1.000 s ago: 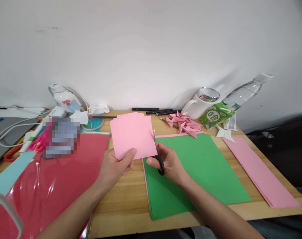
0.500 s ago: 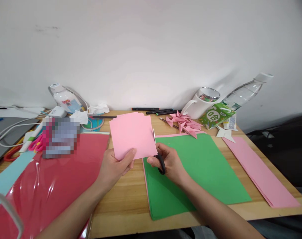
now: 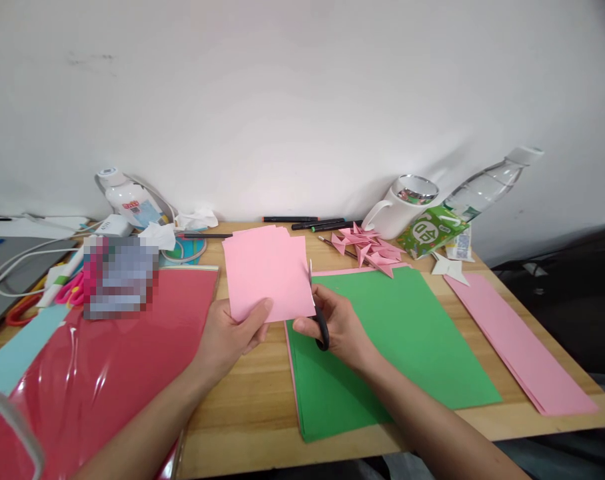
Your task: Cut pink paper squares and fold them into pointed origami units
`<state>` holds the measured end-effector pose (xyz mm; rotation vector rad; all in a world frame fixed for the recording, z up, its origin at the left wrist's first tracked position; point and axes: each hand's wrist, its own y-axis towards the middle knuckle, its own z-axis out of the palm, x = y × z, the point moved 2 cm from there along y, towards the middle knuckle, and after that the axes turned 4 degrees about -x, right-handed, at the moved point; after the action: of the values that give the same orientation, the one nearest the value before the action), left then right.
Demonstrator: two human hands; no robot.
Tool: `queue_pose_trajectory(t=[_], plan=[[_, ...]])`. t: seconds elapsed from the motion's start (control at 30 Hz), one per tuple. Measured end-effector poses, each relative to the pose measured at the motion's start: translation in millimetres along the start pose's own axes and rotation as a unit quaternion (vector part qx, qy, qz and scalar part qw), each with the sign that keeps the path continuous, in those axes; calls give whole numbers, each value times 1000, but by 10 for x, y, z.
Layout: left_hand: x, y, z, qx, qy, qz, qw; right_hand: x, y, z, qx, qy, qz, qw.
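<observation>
My left hand (image 3: 231, 335) pinches the lower edge of a small stack of pink paper sheets (image 3: 267, 273), held up above the wooden table (image 3: 242, 400). My right hand (image 3: 338, 328) grips black-handled scissors (image 3: 321, 321) at the stack's right edge; a thin blade shows along that edge. Most of the scissors are hidden by my fingers and the paper.
Green paper (image 3: 397, 340) lies under my right hand, a glossy red sheet (image 3: 97, 373) to the left, long pink strips (image 3: 520, 343) to the right. Folded pink pieces (image 3: 370, 248), black markers (image 3: 312, 223), a white mug (image 3: 400, 207), a green packet (image 3: 430, 230) and bottles line the wall.
The pink stack and both hands shifted only slightly; the scissors stay at the paper's right edge.
</observation>
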<state>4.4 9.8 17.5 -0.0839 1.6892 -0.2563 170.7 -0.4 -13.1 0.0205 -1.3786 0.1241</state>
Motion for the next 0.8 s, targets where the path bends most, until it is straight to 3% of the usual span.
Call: queue_pose_trajectory(t=[0.8], plan=[[3,4,0,2,-8,2,1000,70,-2,21,-20,-9,31,999]])
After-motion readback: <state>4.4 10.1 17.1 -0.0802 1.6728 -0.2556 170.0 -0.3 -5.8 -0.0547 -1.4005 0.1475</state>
